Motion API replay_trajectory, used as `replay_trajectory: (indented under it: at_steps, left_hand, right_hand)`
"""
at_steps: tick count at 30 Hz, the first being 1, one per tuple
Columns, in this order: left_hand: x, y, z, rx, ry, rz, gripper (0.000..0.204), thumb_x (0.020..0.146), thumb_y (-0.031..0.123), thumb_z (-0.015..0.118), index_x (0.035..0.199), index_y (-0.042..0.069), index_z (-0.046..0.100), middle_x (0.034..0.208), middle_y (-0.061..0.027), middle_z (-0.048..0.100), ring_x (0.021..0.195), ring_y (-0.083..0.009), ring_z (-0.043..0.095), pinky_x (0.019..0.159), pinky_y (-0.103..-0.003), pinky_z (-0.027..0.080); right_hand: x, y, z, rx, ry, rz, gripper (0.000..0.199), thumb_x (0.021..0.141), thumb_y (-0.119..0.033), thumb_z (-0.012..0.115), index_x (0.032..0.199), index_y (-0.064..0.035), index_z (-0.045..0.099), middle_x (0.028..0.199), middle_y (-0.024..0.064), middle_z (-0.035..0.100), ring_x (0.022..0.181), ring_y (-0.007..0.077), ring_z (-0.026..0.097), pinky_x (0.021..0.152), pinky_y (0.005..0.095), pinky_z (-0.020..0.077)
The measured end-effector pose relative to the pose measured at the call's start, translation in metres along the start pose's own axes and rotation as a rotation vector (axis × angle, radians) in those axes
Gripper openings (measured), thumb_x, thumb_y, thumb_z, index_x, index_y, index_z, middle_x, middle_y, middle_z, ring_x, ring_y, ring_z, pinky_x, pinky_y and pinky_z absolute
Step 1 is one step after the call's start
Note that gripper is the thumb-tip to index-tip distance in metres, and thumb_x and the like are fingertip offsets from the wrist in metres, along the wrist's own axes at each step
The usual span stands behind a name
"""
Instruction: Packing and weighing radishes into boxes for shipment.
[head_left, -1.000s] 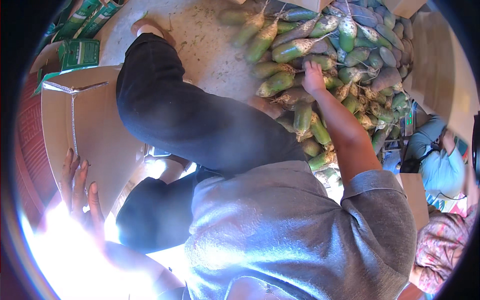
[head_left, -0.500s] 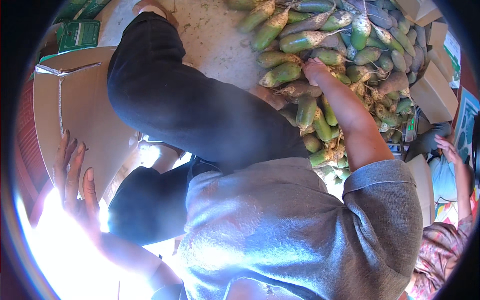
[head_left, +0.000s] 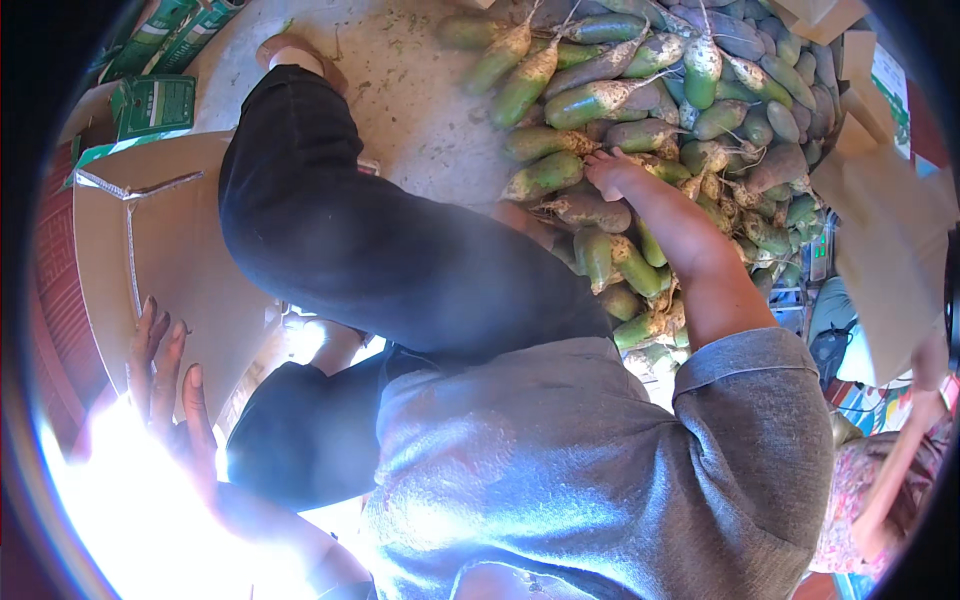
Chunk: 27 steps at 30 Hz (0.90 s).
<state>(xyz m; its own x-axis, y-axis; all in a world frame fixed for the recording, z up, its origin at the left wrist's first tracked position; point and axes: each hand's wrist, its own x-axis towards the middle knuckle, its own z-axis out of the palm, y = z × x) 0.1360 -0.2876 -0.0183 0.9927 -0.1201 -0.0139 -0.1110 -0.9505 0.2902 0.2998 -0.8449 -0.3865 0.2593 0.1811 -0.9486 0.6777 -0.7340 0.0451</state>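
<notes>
Right of the box (head_left: 185, 235), the right hand (head_left: 612, 175) is touching piled radishes (head_left: 546, 177), grip unclear; near the box, the left hand (head_left: 178, 395) is hanging, fingers apart. Tugging could be sending loose ones rolling.

No wording can be clearly made out in the head view. Pale, blocky marks stand on the face of a small green carton (head_left: 153, 106) at upper left, while light lettering too small to decipher runs along the green boxes (head_left: 195, 38) just above it. At the right, a small display (head_left: 821, 252) glows green, any figures on it illegible. Near the upper right edge, a white-and-green panel (head_left: 890, 95) bears fine markings, too blurred for reading.
</notes>
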Motion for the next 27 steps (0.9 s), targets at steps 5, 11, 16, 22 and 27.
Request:
replay_trajectory:
  at_steps: [5, 11, 16, 22, 27]
  left_hand:
    - [0.017, 0.014, 0.000, 0.027, 0.000, 0.036, 0.030, 0.101, 0.013, 0.049, 0.126, 0.009, 0.067, 0.142, -0.0155, 0.054, 0.127, -0.0337, 0.057, 0.108, -0.049, 0.045]
    - [0.024, 0.021, 0.002, 0.045, -0.052, 0.006, 0.031, 0.101, 0.012, 0.049, 0.127, 0.009, 0.066, 0.143, -0.0156, 0.054, 0.126, -0.0344, 0.057, 0.108, -0.049, 0.045]
    - [0.025, 0.018, 0.001, 0.017, -0.020, 0.046, 0.030, 0.101, 0.012, 0.049, 0.126, 0.008, 0.066, 0.143, -0.0159, 0.054, 0.127, -0.0343, 0.057, 0.108, -0.049, 0.046]
    - [0.021, 0.016, -0.006, 0.018, 0.001, 0.058, 0.030, 0.101, 0.010, 0.049, 0.126, 0.008, 0.066, 0.142, -0.0163, 0.054, 0.129, -0.0346, 0.055, 0.106, -0.049, 0.047]
    - [0.034, 0.031, -0.008, 0.026, 0.002, 0.092, 0.030, 0.100, 0.008, 0.051, 0.125, 0.005, 0.066, 0.141, -0.0181, 0.055, 0.129, -0.0348, 0.055, 0.106, -0.048, 0.047]
  right_hand:
    - [0.001, -0.010, -0.004, 0.057, 0.068, -0.006, 0.073, 0.076, -0.016, 0.069, 0.145, -0.0076, 0.046, 0.157, 0.0105, 0.033, 0.148, 0.0271, 0.027, 0.119, 0.0530, 0.0224]
    - [0.012, -0.023, -0.001, -0.093, 0.046, -0.066, 0.067, 0.072, -0.018, 0.074, 0.136, -0.0094, 0.056, 0.143, 0.0099, 0.051, 0.135, 0.0269, 0.048, 0.111, 0.0493, 0.0342]
    - [0.009, -0.015, 0.006, -0.085, 0.086, -0.043, 0.068, 0.070, -0.020, 0.080, 0.133, -0.0119, 0.058, 0.132, 0.0094, 0.059, 0.125, 0.0258, 0.056, 0.104, 0.0452, 0.0413]
    - [-0.038, 0.022, -0.013, 0.089, 0.364, -0.078, 0.085, 0.069, -0.028, 0.086, 0.142, -0.0104, 0.047, 0.131, 0.0142, 0.061, 0.124, 0.0289, 0.058, 0.107, 0.0426, 0.0421]
    - [-0.057, 0.072, -0.038, 0.598, 0.417, -0.024, 0.094, 0.069, -0.026, 0.091, 0.146, -0.0033, 0.040, 0.133, 0.0210, 0.059, 0.125, 0.0351, 0.056, 0.110, 0.0398, 0.0431]
